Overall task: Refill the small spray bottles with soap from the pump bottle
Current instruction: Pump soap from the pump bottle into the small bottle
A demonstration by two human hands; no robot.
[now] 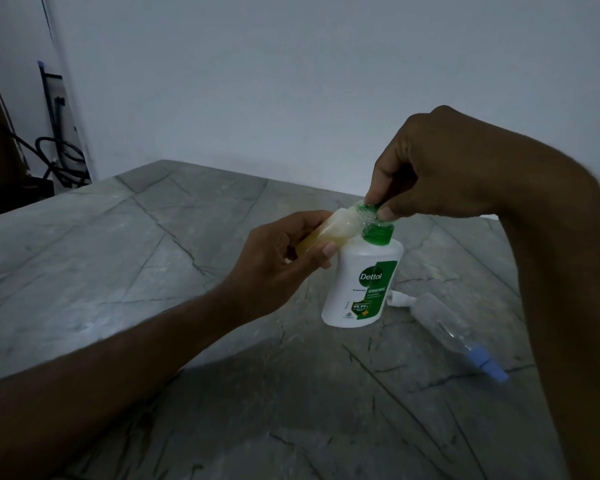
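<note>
Standing upright on the grey veined stone table (118, 271) is one white pump bottle (361, 285) with a green label and green collar; its walls are opaque, so I cannot tell how much soap is in it. Just to its right lie a loose white spray nozzle (400, 301) and, beside that, one clear small spray bottle (445, 320) on its side, looking empty, with a blue cap (487, 367) at its near end. My right forearm crosses in front of that corner of the table.

My left hand (278, 268) grips a second small spray bottle (329, 230), tilted nearly flat, its mouth up against the green pump head (373, 211); yellowish soap fills its lower part. My right hand (440, 168) is curled down over the pump head, thumb and fingertips pinching it.

That makes two small bottles and one pump bottle. Dark cables (59, 157) hang in the far left corner by the pale wall (291, 81).
</note>
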